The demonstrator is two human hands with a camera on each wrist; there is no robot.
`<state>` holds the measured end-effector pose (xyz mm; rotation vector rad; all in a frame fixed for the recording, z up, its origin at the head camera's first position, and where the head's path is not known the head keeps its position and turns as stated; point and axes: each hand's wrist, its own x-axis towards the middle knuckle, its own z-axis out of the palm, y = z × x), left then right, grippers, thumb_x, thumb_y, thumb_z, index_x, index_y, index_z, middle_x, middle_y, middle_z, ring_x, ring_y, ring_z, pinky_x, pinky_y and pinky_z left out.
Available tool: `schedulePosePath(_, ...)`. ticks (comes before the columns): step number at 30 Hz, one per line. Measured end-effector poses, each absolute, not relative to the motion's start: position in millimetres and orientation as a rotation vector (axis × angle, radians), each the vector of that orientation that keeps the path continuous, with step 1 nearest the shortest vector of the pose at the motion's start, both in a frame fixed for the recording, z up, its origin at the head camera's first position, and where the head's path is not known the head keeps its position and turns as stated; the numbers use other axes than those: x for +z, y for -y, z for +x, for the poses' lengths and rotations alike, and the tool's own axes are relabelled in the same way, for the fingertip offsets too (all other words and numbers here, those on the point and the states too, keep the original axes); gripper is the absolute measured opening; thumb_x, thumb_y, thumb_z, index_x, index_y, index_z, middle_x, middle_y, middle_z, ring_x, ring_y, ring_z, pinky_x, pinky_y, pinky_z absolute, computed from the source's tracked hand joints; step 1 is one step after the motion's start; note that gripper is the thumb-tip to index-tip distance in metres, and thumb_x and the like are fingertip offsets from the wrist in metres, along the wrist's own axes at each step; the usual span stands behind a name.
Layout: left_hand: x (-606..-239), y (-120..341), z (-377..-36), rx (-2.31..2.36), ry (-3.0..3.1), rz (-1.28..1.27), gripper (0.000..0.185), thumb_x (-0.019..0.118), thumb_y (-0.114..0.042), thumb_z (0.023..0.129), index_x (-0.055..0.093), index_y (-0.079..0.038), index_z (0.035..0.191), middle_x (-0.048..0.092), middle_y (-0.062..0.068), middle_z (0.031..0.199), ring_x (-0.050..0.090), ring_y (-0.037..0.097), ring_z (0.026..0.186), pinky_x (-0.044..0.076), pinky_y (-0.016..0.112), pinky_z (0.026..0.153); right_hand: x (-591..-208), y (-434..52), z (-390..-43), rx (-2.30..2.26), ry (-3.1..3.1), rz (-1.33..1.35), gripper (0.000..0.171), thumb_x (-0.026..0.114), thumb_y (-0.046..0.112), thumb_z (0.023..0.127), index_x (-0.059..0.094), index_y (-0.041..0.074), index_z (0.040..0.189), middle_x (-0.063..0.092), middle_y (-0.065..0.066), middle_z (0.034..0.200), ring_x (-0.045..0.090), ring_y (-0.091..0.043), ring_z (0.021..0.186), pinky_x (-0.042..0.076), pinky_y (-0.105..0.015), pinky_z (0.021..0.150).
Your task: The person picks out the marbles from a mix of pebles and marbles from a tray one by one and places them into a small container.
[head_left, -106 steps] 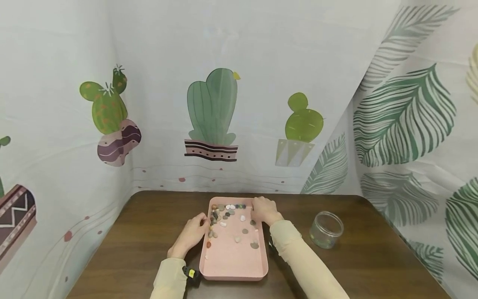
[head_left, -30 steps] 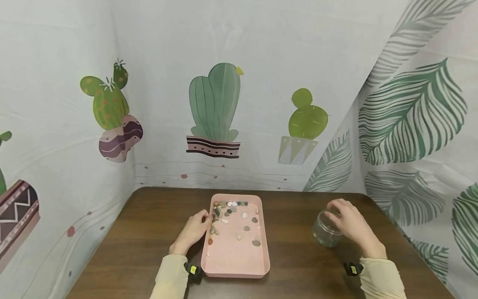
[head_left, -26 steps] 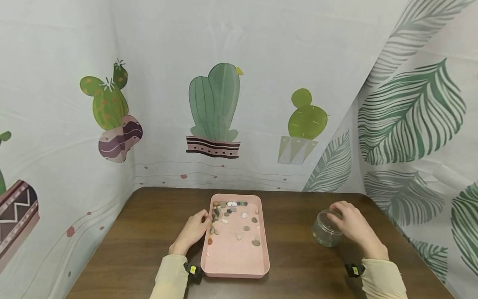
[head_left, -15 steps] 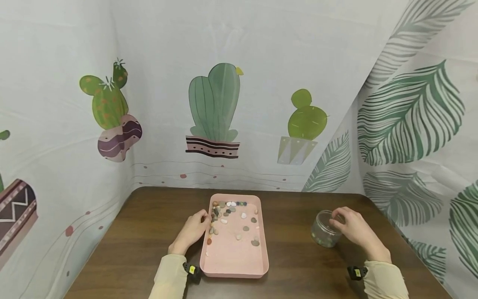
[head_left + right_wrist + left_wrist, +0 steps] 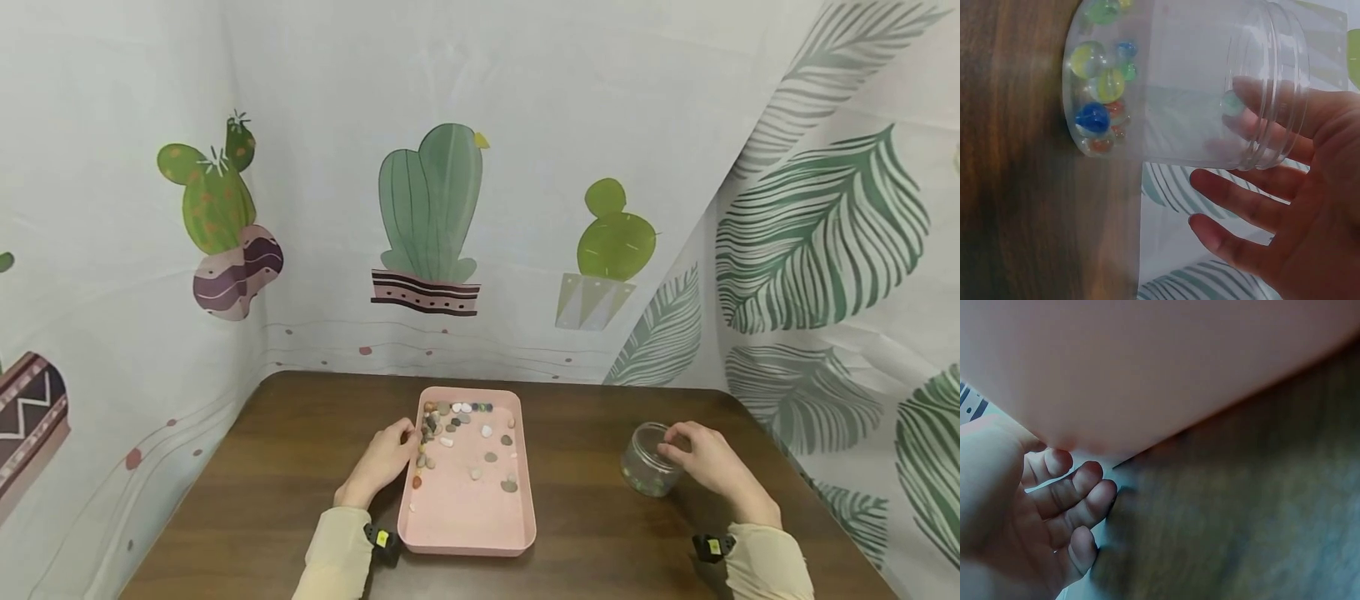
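My right hand [image 5: 712, 467] reaches over the mouth of a clear screw-necked jar [image 5: 637, 467]. In the right wrist view, thumb and forefinger are inside the jar's neck, pinching a pale green marble [image 5: 1232, 104]; the other fingers spread outside. More glass marbles [image 5: 1092, 117] in blue, yellow, green and red lie at the jar's bottom. My left hand [image 5: 382, 458] rests beside the left wall of a pink tray [image 5: 468, 529], its loosely bent fingers touching the outside near the rim. Within the tray, a row of marbles [image 5: 482, 407] sits along the far wall, beside two white pebbles [image 5: 462, 407].
More pebbles [image 5: 432, 425], brown, grey and white, line the tray's left side, with several others scattered toward the right. Tray and jar stand apart on the dark wooden table [image 5: 585, 500]. A printed curtain [image 5: 517, 250] hangs behind the table.
My right hand has moved from the tray's far right corner over to the jar, its fingers now inside the neck. The left hand has stayed at the tray's left side.
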<state>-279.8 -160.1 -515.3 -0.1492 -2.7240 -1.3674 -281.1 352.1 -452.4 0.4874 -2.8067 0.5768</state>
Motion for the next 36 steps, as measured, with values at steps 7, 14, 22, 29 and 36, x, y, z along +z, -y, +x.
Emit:
schedulePosePath(7,-514.1,160.6,-279.7,-1.381,2.723,-0.144,0.016,0.054,-0.017,0.1,0.054,-0.013,0.084,0.051,-0.002,0.066,0.046,0.013,0.057,0.033,0.028,0.051,-452.2,-350.8,-281.2,0.638,2.857,0.446,0.031,0.069,0.033,0.091,0.068,0.003,0.1,0.065,-0.019,0.107,0.059,-0.042,0.102,0.046,-0.055,0.082)
schedulePosePath(14,-513.2,159.2,-278.4,-1.397,2.716,-0.144,0.017,0.053,-0.018,0.1,0.053,-0.013,0.084,0.051,-0.002,0.066,0.045,0.013,0.057,0.032,0.028,0.05,-440.8,-348.1,-278.2,0.608,2.829,0.457,0.03,0.067,0.03,0.093,0.067,0.002,0.102,0.064,-0.018,0.106,0.059,-0.041,0.102,0.045,-0.055,0.081)
schedulePosePath(22,-513.3,160.3,-281.6,-1.38,2.728,-0.134,0.017,0.053,-0.018,0.1,0.054,-0.013,0.085,0.051,-0.001,0.066,0.046,0.014,0.057,0.033,0.029,0.051,-416.8,-325.5,-273.0,0.567,2.732,0.573,0.019,0.068,0.022,0.092,0.067,0.005,0.1,0.065,-0.01,0.1,0.061,-0.035,0.095,0.045,-0.052,0.079)
schedulePosePath(29,-512.0,157.3,-284.2,-1.377,2.729,-0.164,0.016,0.053,-0.02,0.1,0.054,-0.013,0.085,0.05,-0.001,0.066,0.045,0.013,0.057,0.033,0.028,0.051,-404.1,-294.3,-279.2,0.489,2.755,0.725,0.013,0.068,0.018,0.092,0.068,0.007,0.1,0.065,-0.008,0.102,0.06,-0.034,0.098,0.046,-0.051,0.082)
schedulePosePath(36,-513.8,159.4,-280.8,-1.356,2.73,-0.122,0.017,0.053,-0.018,0.099,0.054,-0.013,0.084,0.048,-0.001,0.065,0.045,0.013,0.058,0.032,0.028,0.051,-397.5,-256.5,-294.2,0.357,2.787,0.924,0.014,0.067,0.023,0.093,0.068,0.011,0.1,0.064,-0.001,0.098,0.061,-0.026,0.095,0.048,-0.046,0.08)
